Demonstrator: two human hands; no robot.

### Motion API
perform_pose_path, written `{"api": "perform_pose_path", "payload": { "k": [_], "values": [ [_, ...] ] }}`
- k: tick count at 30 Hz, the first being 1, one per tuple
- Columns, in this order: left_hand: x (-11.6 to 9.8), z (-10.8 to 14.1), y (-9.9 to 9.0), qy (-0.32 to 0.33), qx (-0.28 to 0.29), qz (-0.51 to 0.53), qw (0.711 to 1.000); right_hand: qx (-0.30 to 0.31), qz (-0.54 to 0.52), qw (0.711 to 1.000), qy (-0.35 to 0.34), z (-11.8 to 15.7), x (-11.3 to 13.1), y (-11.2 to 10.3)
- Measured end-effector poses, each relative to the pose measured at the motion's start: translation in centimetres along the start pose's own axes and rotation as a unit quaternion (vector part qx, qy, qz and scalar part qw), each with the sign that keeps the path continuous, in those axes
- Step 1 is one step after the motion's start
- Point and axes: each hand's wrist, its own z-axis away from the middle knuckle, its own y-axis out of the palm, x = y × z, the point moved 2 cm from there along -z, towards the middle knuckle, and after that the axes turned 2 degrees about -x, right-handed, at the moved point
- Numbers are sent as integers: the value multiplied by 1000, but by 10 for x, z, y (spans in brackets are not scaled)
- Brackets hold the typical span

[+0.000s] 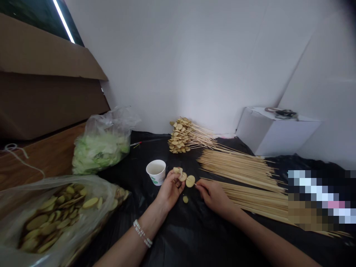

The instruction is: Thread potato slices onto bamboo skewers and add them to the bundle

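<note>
Our left hand (170,191) pinches potato slices (190,181) on a skewer (194,183), and our right hand (213,196) holds its end. 1 loose slice (185,199) lies just below the grip. A paper cup (155,172) stands left of the grip, bare skewers (239,167) lie right, and loaded skewers (180,135) are piled beyond.

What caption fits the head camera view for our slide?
Left hand and right hand hold pale round potato slices on a thin bamboo skewer.

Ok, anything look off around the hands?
Yes: a lone potato slice lies loose on the black plastic sheet, just below the skewer between the left hand and right hand. It's odd because it's the only slice sitting loose on the sheet.
</note>
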Motion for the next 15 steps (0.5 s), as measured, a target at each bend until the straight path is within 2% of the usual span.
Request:
{"api": "perform_pose_path", "payload": {
  "k": [4, 10, 15],
  "values": [
    [0, -1, -1, -9, 17, 19, 1000, 2, -5, 1000, 5, 0, 1, 1],
    [7, 1, 1, 0, 20, -10, 1000, -1, -11, 1000, 10, -1, 1, 3],
    [5, 3, 2, -24, 31, 1, 999, -4, -21, 1000, 19, -2, 0, -3]
  ]
}}
